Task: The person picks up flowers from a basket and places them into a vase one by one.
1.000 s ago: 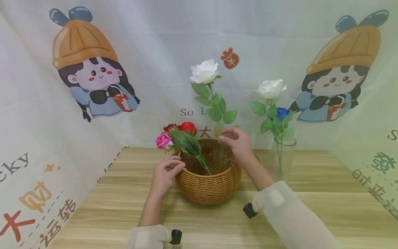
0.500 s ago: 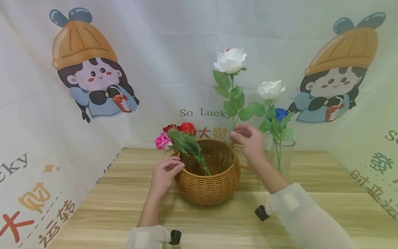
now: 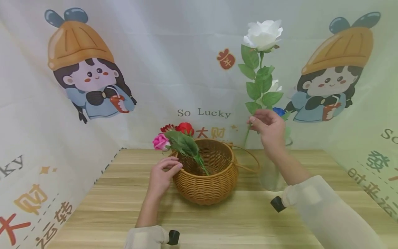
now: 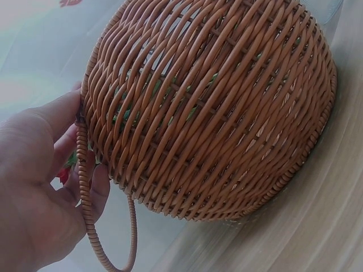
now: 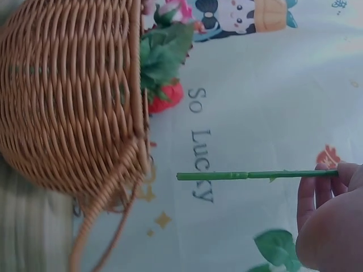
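Note:
My right hand (image 3: pixel 268 127) pinches the green stem (image 5: pixel 255 175) of a white rose (image 3: pixel 262 34) and holds it upright in the air, right of the wicker basket (image 3: pixel 205 183) and above a glass vase (image 3: pixel 273 173). The stem's lower end hangs free outside the basket. My left hand (image 3: pixel 164 171) grips the basket's left rim (image 4: pixel 85 153), thumb and fingers curled over it. Inside the basket lean a pink rose (image 3: pixel 160 141) and red flowers (image 3: pixel 184 128) with green leaves. A blue rose (image 3: pixel 279 111) peeks out behind my right hand, and a second white bloom is mostly hidden by leaves.
The basket stands on a wooden table (image 3: pixel 217 221), its loop handle (image 3: pixel 248 162) lying to the right. A printed cloth backdrop (image 3: pixel 174 76) with cartoon figures closes in the table at the back and both sides.
My right hand has lifted the white rose out of the basket and carried it up and to the right, over the vase. My left hand stays on the basket rim.

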Motion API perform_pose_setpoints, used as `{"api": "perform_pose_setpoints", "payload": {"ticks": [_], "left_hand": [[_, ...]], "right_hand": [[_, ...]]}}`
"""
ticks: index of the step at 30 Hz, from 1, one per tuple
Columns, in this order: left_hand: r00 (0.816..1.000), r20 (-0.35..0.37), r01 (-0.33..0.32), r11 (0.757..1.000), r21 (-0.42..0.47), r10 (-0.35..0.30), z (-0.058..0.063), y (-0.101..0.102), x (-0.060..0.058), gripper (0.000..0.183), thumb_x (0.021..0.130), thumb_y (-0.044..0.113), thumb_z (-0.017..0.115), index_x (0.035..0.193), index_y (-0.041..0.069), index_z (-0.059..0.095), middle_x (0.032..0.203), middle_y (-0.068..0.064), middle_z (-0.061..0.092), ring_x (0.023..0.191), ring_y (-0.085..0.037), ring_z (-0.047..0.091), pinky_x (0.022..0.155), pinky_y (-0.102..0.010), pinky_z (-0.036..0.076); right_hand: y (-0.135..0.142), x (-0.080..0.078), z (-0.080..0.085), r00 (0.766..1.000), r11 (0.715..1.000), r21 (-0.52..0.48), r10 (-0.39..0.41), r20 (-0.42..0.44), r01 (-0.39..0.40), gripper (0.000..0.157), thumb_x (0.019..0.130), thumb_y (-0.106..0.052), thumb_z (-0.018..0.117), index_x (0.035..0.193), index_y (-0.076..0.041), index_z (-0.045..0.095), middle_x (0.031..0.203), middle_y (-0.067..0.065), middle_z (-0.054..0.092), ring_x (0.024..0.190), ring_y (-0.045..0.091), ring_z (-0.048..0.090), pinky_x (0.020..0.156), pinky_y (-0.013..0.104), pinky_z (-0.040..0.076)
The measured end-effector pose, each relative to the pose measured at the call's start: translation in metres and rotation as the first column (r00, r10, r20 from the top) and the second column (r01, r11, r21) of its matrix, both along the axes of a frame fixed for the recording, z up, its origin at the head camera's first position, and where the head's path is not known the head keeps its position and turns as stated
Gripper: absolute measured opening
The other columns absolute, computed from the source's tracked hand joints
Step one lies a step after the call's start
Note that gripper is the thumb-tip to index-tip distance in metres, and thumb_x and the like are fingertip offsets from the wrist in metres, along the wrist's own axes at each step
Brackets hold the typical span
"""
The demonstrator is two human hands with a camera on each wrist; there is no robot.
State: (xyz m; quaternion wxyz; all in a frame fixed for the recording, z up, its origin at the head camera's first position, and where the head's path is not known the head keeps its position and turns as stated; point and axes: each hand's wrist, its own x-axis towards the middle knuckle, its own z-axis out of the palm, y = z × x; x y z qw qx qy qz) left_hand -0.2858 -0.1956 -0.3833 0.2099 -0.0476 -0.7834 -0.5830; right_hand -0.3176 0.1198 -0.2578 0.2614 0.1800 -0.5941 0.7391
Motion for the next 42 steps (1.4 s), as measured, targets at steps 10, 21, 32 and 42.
{"api": "perform_pose_setpoints", "payload": {"ticks": [10, 21, 32, 42], "left_hand": [[1.0, 0.001, 0.001, 1.0, -0.006, -0.001, 0.001, -0.001, 0.0, 0.014, 0.084, 0.013, 0.077, 0.091, 0.002, 0.075, 0.114, -0.006, 0.067, 0.093, -0.017, 0.059, 0.082, -0.028, 0.045], [1.0, 0.015, -0.005, 1.0, -0.028, 0.005, 0.031, 0.011, 0.028, 0.014, 0.086, 0.005, 0.074, 0.092, -0.008, 0.072, 0.115, -0.016, 0.065, 0.09, -0.017, 0.058, 0.08, -0.025, 0.045], [1.0, 0.012, 0.002, 1.0, -0.018, -0.002, 0.034, 0.012, 0.031, 0.014, 0.086, 0.006, 0.074, 0.091, -0.007, 0.072, 0.115, -0.014, 0.066, 0.096, -0.022, 0.059, 0.081, -0.024, 0.045], [1.0, 0.014, -0.004, 1.0, -0.012, 0.004, 0.006, 0.001, 0.005, 0.016, 0.084, 0.015, 0.078, 0.092, 0.001, 0.075, 0.116, -0.005, 0.066, 0.098, -0.017, 0.058, 0.085, -0.027, 0.044]], "right_hand": [[0.039, 0.005, 0.022, 0.999, 0.993, -0.115, -0.035, 0.004, 0.035, 0.011, 0.086, 0.011, 0.066, 0.093, 0.003, 0.062, 0.08, 0.005, 0.067, 0.07, 0.015, 0.068, 0.065, 0.025, 0.055], [0.07, 0.0, 0.033, 0.993, 0.981, -0.16, -0.117, -0.015, 0.113, 0.015, 0.085, 0.013, 0.066, 0.092, -0.001, 0.065, 0.081, 0.006, 0.066, 0.072, 0.014, 0.067, 0.066, 0.024, 0.055], [0.081, -0.002, 0.029, 0.973, 0.973, -0.071, -0.214, 0.084, 0.22, 0.016, 0.088, 0.007, 0.066, 0.098, -0.006, 0.064, 0.089, 0.002, 0.064, 0.078, 0.01, 0.066, 0.068, 0.019, 0.053], [0.088, -0.004, 0.002, 0.949, 0.959, -0.078, -0.252, 0.192, 0.271, 0.016, 0.088, 0.009, 0.064, 0.095, -0.005, 0.061, 0.085, 0.003, 0.063, 0.071, 0.008, 0.065, 0.065, 0.019, 0.054]]}}
